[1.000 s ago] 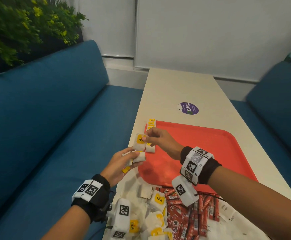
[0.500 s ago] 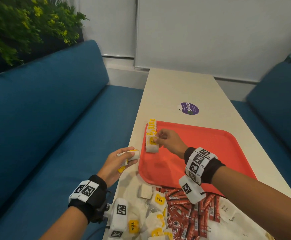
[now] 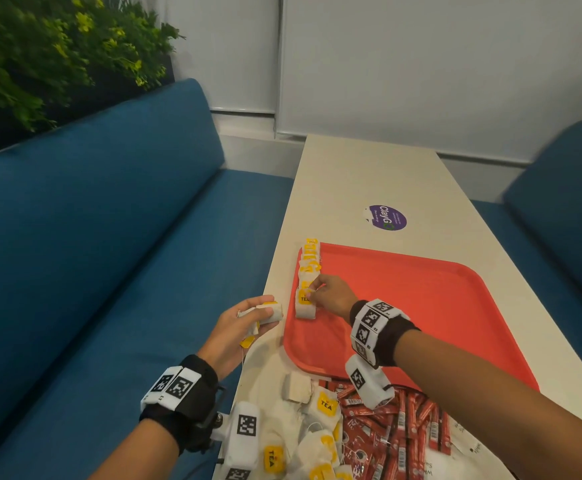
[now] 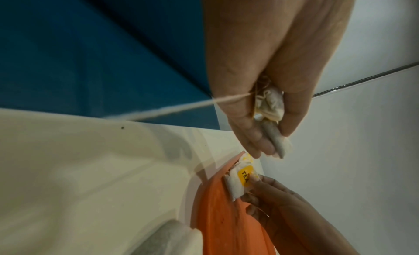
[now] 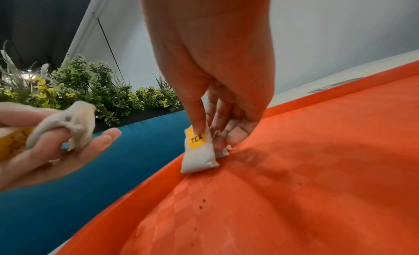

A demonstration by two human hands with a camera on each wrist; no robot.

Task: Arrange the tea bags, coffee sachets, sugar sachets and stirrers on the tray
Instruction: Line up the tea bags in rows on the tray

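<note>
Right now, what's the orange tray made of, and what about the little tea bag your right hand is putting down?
The tray looks like hard plastic: its orange surface is moulded with a faint checker texture and a raised rim. The tea bag held by the right hand seems soft, thin white paper or fabric mesh, puffy and crinkled, with a yellow paper "TEA" tag.

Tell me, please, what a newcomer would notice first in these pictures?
The orange tray on the pale table, with a row of tea bags along its left edge. The right hand pinches the nearest one while the left hand holds more beside the tray.
</note>
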